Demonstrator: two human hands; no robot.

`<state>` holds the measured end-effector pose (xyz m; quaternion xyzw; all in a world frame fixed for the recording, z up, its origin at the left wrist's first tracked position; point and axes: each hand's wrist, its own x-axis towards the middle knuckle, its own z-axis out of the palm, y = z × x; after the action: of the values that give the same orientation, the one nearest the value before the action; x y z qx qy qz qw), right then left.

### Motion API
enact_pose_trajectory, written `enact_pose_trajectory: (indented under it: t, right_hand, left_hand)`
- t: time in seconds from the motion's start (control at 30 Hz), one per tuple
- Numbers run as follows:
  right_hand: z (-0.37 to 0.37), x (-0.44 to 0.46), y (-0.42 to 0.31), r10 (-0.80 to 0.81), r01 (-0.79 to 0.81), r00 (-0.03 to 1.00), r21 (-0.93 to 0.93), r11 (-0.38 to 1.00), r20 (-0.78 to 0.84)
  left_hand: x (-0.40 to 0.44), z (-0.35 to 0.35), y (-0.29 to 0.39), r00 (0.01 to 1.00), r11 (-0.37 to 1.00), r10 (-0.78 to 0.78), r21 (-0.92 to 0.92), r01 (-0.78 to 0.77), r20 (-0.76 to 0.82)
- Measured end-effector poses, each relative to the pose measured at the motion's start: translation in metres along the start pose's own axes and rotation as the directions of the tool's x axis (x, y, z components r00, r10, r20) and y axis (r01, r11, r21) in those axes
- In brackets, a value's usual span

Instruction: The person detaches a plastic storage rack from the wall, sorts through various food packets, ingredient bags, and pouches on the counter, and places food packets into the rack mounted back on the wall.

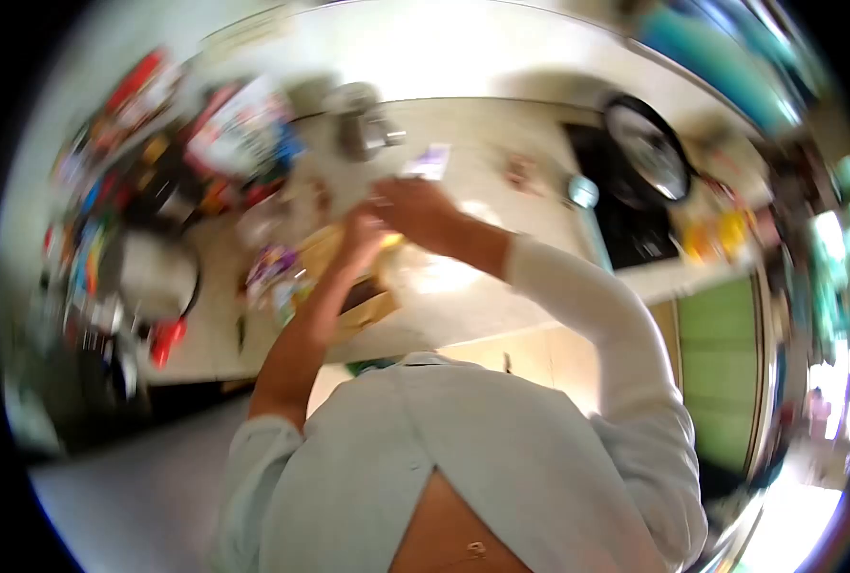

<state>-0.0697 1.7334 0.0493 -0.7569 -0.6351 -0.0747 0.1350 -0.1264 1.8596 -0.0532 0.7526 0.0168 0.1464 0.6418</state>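
Both of my hands are together over the pale countertop (511, 315), blurred by motion. My left hand (363, 231) is at the end of the bare forearm, its fingers close against the other hand. Just right of it and slightly higher, my right hand (415, 205) has its fingers bent toward the left one. Whatever lies between them is too blurred to make out. Something yellow shows just below the hands. Nearby are a brown paper-like item (372, 310), a purple packet (272, 265) and a purple-and-white packet (430, 161).
A metal pot (157, 275) and heaped packets (239, 134) stand at the left. A metal vessel (356, 119) is at the back. On the right, a pan (647, 148) rests on a black stove (635, 234), near yellow items (716, 237).
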Motion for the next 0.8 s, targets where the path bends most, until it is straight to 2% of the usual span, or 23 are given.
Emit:
enact_pose_trajectory:
  t: [0.03,0.07,0.1,0.13,0.17,0.2,0.27,0.33,0.37,0.43,0.53,0.63,0.7,0.8]
  right_hand:
    - [0.011,-0.004,0.004,-0.078,0.077,0.991,-0.010,0.997,-0.107]
    - [0.003,-0.004,0.000,-0.120,0.118,0.991,-0.035,0.992,-0.057]
    - [0.000,-0.004,-0.005,-0.157,0.148,0.979,-0.072,0.986,-0.129]
    - [-0.002,-0.002,-0.011,-0.149,0.145,0.987,-0.068,0.987,-0.056]
    - [-0.003,-0.002,-0.016,-0.122,0.123,0.992,-0.078,0.989,0.020]
    - [0.001,0.000,-0.020,-0.163,0.164,0.986,-0.063,0.985,0.020]
    - [0.005,0.004,-0.025,-0.127,0.136,0.987,-0.099,0.986,0.095]
    - [0.011,0.009,-0.029,-0.122,0.129,0.988,-0.073,0.989,0.091]
    - [0.014,0.011,-0.031,-0.098,0.103,0.991,-0.053,0.993,0.090]
    - [0.010,0.018,-0.037,-0.097,0.101,0.992,-0.040,0.994,0.086]
    - [0.005,0.028,-0.045,-0.089,0.091,0.994,-0.028,0.995,0.064]
    - [0.001,0.047,-0.054,-0.053,0.051,0.996,0.021,0.998,0.071]
    - [0.000,0.062,-0.063,0.002,-0.006,0.997,0.045,0.999,0.077]
    - [0.002,0.086,-0.085,0.047,-0.052,0.997,0.082,0.995,0.055]
  left_hand:
    - [-0.003,-0.003,-0.001,1.000,0.999,-0.001,0.042,0.000,0.025]
    - [-0.008,-0.013,0.021,0.991,0.957,0.076,0.269,-0.104,0.111]
    - [-0.018,-0.021,0.043,0.987,0.903,0.122,0.400,-0.156,0.109]
    - [-0.028,-0.027,0.037,0.983,0.877,0.183,0.454,-0.157,-0.013]
    - [-0.039,-0.041,0.047,0.998,0.877,0.060,0.477,-0.057,0.009]
    - [-0.048,-0.053,0.052,0.996,0.895,0.049,0.446,-0.013,-0.070]
    - [-0.061,-0.081,0.059,0.987,0.910,0.035,0.413,0.033,-0.156]
    - [-0.077,-0.118,0.067,0.951,0.947,-0.026,0.298,0.122,-0.308]
    - [-0.086,-0.134,0.073,0.946,0.946,-0.029,0.297,0.130,-0.324]
    - [-0.103,-0.170,0.090,0.892,0.943,-0.051,0.273,0.192,-0.450]
    - [-0.127,-0.227,0.132,0.767,0.969,0.013,0.198,0.149,-0.641]
    - [-0.144,-0.313,0.154,0.563,0.973,0.080,0.187,0.134,-0.822]
    - [-0.145,-0.373,0.160,0.547,0.957,0.282,0.269,-0.105,-0.788]
    - [-0.133,-0.449,0.163,0.515,0.937,0.349,0.297,-0.184,-0.783]
